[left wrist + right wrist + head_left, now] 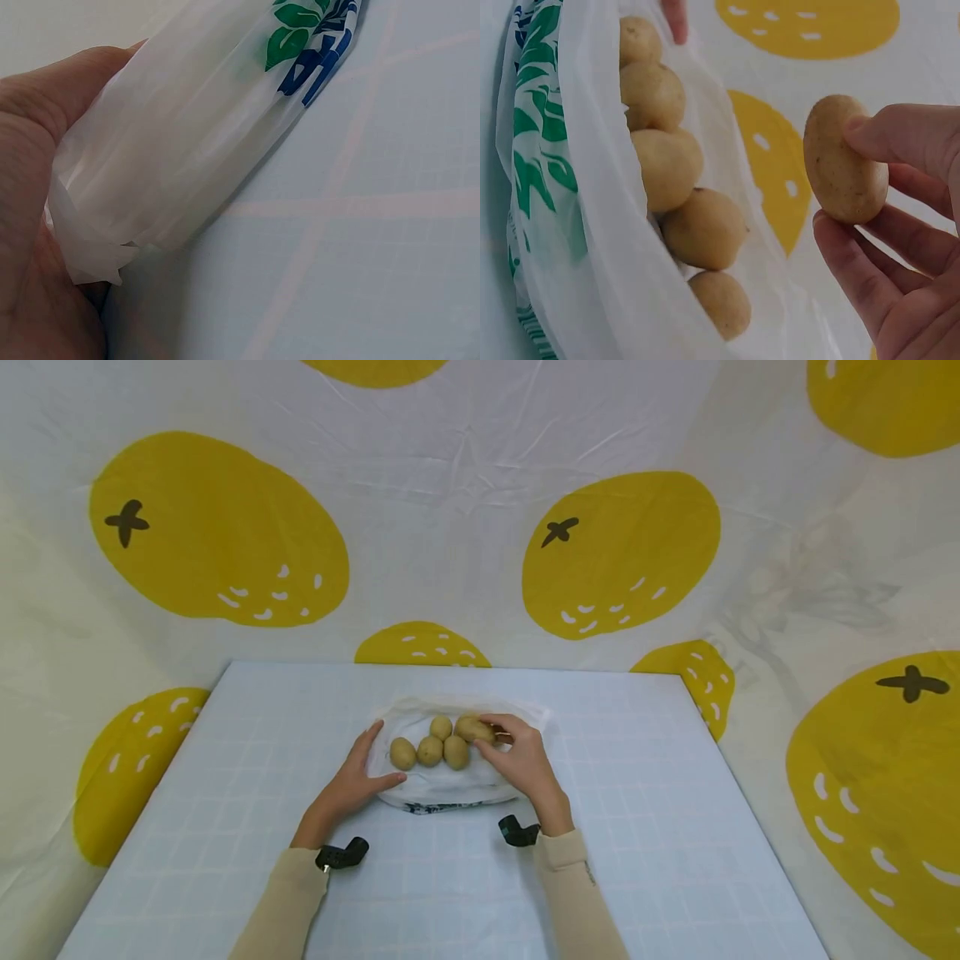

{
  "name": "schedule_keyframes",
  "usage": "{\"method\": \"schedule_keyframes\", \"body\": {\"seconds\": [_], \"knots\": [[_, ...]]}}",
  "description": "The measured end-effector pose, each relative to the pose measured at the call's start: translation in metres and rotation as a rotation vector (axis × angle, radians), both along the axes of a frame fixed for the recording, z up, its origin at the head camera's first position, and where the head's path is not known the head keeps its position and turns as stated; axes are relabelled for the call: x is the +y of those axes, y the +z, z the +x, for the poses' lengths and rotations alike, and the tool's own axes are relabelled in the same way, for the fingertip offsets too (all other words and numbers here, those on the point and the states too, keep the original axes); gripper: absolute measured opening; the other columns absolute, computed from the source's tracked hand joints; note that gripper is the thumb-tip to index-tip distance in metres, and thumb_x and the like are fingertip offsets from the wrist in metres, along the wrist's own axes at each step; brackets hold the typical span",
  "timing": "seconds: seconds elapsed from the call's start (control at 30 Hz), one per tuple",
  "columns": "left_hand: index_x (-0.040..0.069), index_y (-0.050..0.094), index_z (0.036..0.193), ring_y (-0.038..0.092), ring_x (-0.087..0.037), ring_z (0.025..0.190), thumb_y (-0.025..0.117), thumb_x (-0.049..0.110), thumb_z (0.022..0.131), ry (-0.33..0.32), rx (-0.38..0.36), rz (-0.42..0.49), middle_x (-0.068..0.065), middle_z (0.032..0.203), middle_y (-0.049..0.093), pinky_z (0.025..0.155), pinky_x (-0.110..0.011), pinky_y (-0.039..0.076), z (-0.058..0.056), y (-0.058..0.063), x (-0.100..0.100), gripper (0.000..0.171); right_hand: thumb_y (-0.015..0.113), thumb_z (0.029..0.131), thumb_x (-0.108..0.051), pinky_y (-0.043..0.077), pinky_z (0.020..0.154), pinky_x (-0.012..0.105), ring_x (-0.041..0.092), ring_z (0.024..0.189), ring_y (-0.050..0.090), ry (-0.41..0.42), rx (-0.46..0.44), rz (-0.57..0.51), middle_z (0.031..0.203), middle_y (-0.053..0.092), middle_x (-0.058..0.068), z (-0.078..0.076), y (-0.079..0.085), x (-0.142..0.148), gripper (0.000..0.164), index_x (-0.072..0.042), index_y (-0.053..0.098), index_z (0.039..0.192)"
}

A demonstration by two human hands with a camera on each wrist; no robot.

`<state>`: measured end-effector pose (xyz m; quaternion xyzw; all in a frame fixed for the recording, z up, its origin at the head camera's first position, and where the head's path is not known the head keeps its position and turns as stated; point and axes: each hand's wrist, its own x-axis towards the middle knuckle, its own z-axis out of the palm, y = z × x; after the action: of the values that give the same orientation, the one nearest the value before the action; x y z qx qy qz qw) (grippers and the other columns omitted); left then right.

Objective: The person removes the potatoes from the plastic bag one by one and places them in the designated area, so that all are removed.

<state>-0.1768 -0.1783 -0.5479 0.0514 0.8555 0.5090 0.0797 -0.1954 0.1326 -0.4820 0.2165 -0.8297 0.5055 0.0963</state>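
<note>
My right hand holds a potato between thumb and fingertips, raised over the right part of a white plastic bag. Several more potatoes lie close together inside the bag's wide mouth. At the bag's left end is my left hand, its thumb along the front rim and its fingers around the side. From the left wrist view, the thin plastic lies against that hand; its fingertips are hidden. Green leaves and dark blue lettering are printed on the bag.
The bag lies on a table with a pale blue checked cloth. Behind it hangs a white curtain with large yellow fruit prints. Each wrist carries a small black camera, the left one and the right one.
</note>
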Motion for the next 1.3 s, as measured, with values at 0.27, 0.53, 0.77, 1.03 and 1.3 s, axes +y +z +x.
{"method": "schedule_keyframes", "body": {"seconds": [0.27, 0.53, 0.77, 1.03, 1.3], "knots": [[0.019, 0.007, 0.167, 0.005, -0.044, 0.159, 0.083, 0.037, 0.087, -0.006, -0.011, 0.014, -0.018, 0.173, 0.004, 0.125, -0.067, 0.010, -0.002, -0.001, 0.000, 0.112, 0.082, 0.087, -0.006, 0.062, 0.089, 0.043, 0.033, 0.109, 0.071, -0.057, -0.021, -0.081, 0.123, 0.072, 0.016, 0.001, -0.002, 0.019, 0.038, -0.003, 0.072, 0.123], [0.019, 0.007, 0.167, 0.005, -0.043, 0.159, 0.083, 0.036, 0.087, -0.006, -0.002, 0.021, -0.017, 0.173, 0.004, 0.125, -0.067, 0.009, -0.005, -0.003, 0.002, 0.112, 0.079, 0.085, 0.006, 0.060, 0.088, 0.054, 0.046, 0.105, 0.070, -0.132, 0.034, -0.081, 0.121, 0.069, 0.029, 0.000, 0.000, 0.039, 0.038, 0.011, 0.068, 0.122], [0.018, 0.007, 0.167, 0.005, -0.045, 0.158, 0.084, 0.035, 0.086, -0.006, -0.005, 0.020, -0.020, 0.172, 0.004, 0.125, -0.068, 0.010, -0.004, -0.002, 0.000, 0.113, 0.083, 0.085, -0.003, 0.063, 0.087, 0.037, 0.035, 0.104, 0.072, -0.225, 0.007, -0.094, 0.121, 0.071, 0.019, -0.001, -0.001, 0.060, 0.038, 0.002, 0.071, 0.121], [0.016, 0.005, 0.167, 0.004, -0.045, 0.159, 0.082, 0.033, 0.088, -0.004, -0.016, 0.011, -0.019, 0.173, 0.003, 0.125, -0.068, 0.009, -0.002, 0.003, -0.002, 0.111, 0.083, 0.086, -0.005, 0.061, 0.087, 0.023, 0.037, 0.106, 0.071, -0.297, -0.024, -0.106, 0.123, 0.071, 0.020, -0.003, -0.005, 0.081, 0.038, 0.002, 0.071, 0.122], [0.016, 0.005, 0.167, 0.003, -0.045, 0.159, 0.083, 0.032, 0.087, -0.004, -0.020, 0.005, -0.019, 0.173, 0.003, 0.125, -0.068, 0.009, -0.001, 0.002, -0.001, 0.112, 0.082, 0.087, -0.007, 0.057, 0.084, 0.013, 0.033, 0.108, 0.071, -0.385, -0.095, -0.071, 0.124, 0.071, 0.017, -0.003, -0.014, 0.101, 0.038, 0.000, 0.071, 0.122]]}}
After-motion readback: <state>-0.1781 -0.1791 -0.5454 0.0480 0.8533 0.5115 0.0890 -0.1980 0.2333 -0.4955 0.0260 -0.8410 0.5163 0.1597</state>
